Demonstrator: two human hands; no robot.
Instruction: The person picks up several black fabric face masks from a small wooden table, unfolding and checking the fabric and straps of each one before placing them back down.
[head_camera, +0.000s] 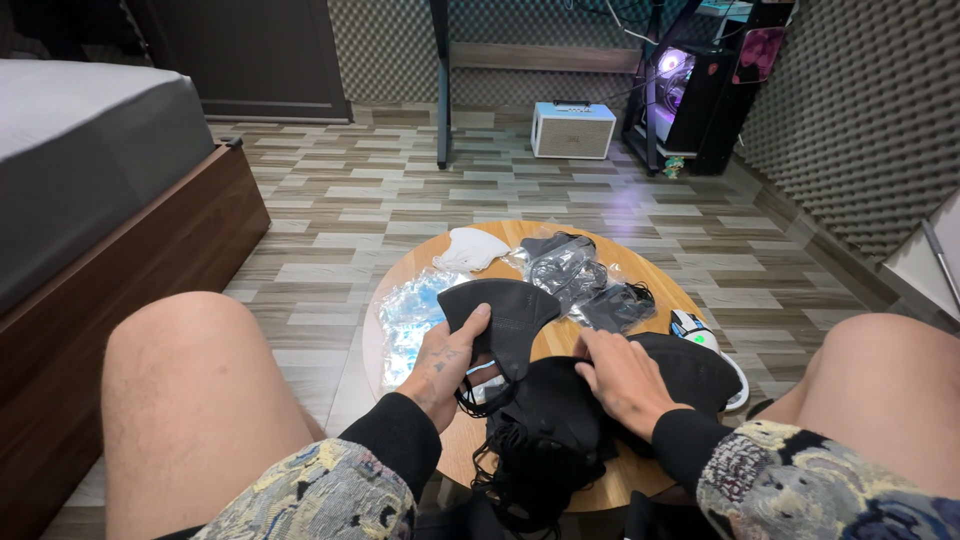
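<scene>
At the near edge of the round wooden table (660, 470) lies a heap of black fabric face masks (545, 425). The right hand (622, 378) rests on it, fingers together and flat. The left hand (447, 362) pinches one folded black mask (505, 312), lifted clear of the heap. Toward the far edge lie clear plastic packets (410, 320), bagged black masks (580, 275) and a white mask (470, 250), so most of the heap looks unsorted.

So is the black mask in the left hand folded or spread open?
Folded: the black mask in the left hand lies flat along a centre crease, halves together.
</scene>
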